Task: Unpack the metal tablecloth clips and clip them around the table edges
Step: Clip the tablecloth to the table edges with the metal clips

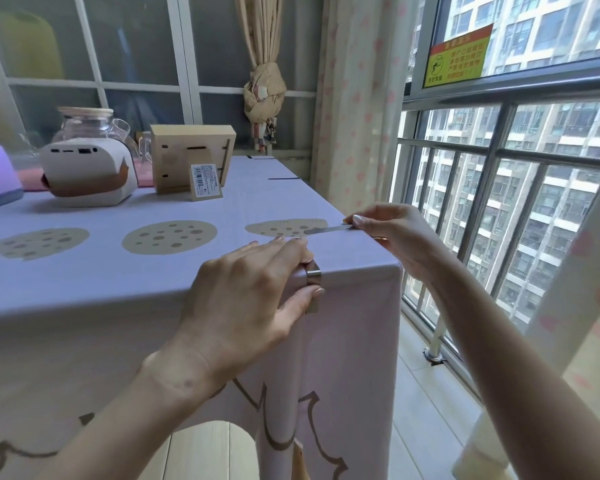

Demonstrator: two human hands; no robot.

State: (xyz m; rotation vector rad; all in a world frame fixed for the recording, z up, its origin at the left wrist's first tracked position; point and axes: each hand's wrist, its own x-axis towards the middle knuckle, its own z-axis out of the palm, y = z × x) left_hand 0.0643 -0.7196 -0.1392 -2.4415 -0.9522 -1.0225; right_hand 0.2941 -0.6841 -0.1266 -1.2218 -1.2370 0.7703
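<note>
Hands apart, both beside the tabletop's near right corner. Left hand palm-down, fingers over the near edge, thumb on the front below, gripping a silver metal clip bent over the lilac tablecloth. Right hand pinching another flat silver clip on the right edge.

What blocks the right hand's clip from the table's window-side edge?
Nothing visible: right hand pinches the flat silver metal clip, lying on the lilac tablecloth at that edge; left hand grips a second silver clip, near edge.
</note>
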